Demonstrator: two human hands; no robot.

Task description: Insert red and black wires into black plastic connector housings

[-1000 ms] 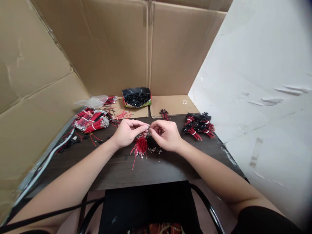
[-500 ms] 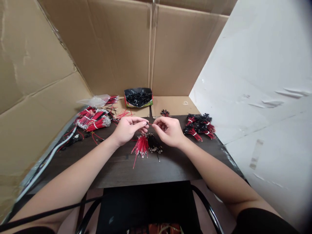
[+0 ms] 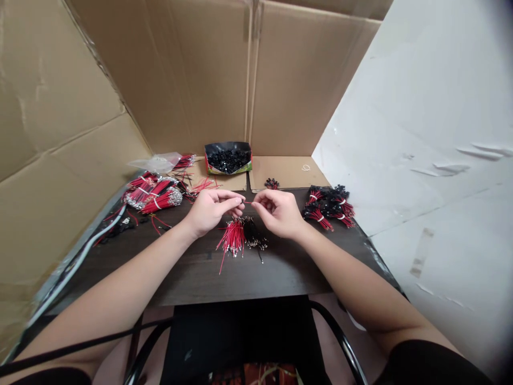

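Note:
Above the middle of the table, my left hand (image 3: pixel 214 210) pinches a tiny black connector housing, mostly covered by thumb and forefinger. Facing it, my right hand (image 3: pixel 279 213) is closed on a short red wire (image 3: pixel 248 202) that runs across the small gap to the left fingertips. Whether the wire's end sits inside the housing is hidden. Just below both hands lies a loose pile of red wires (image 3: pixel 233 238) with metal terminals, and beside it black wires (image 3: pixel 255 235). Farther back, an open box (image 3: pixel 228 170) holds many small black housings.
Tied red wire bundles (image 3: pixel 154 195) and a clear plastic bag (image 3: pixel 156 162) lie at left. Finished-looking bundles with black connectors (image 3: pixel 328 207) sit at right. A small connector cluster (image 3: pixel 271 184) lies behind my right hand. Cardboard walls (image 3: pixel 192 80) surround the table.
Both hands hold nearly the same pose, fingertips still facing each other with the red wire between them. The view has tilted very slightly.

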